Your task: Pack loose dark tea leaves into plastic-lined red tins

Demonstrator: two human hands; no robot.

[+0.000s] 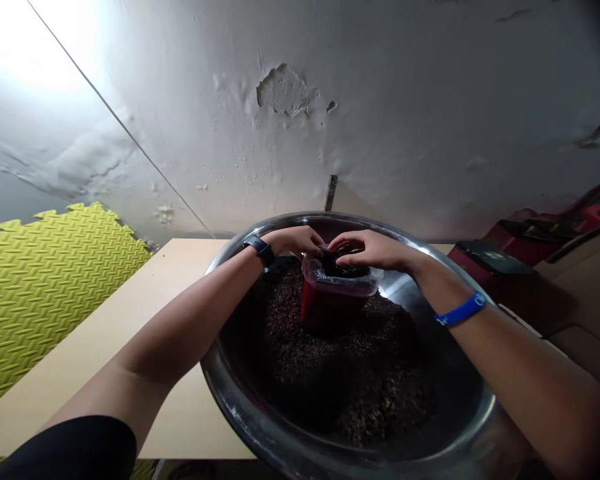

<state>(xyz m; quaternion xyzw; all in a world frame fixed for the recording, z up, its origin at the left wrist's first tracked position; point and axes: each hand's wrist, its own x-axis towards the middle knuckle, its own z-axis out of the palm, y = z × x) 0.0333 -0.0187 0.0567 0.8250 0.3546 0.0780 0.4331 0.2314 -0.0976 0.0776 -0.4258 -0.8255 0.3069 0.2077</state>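
A large round metal basin (245,417) holds a heap of dark, dry, twig-like bits (375,407) that resemble loose tea. Standing upright on the heap is a red box (325,307) with a clear plastic bag (347,285) lining it and folded over its rim. More of the dark bits lie inside the bag. My left hand (297,240) is closed at the bag's back left edge, its fingertips pinched there. Over the opening, my right hand (373,250) is curved, thumb and fingers apart, close above or touching the contents; its fingertips are partly in shadow.
The basin rests on a pale wooden table (180,280) against a peeling wall (405,113). Yellow foam matting (55,287) lies to the left. At right are several dark red boxes (517,240), one with a black lid (495,257), beside cardboard (590,273).
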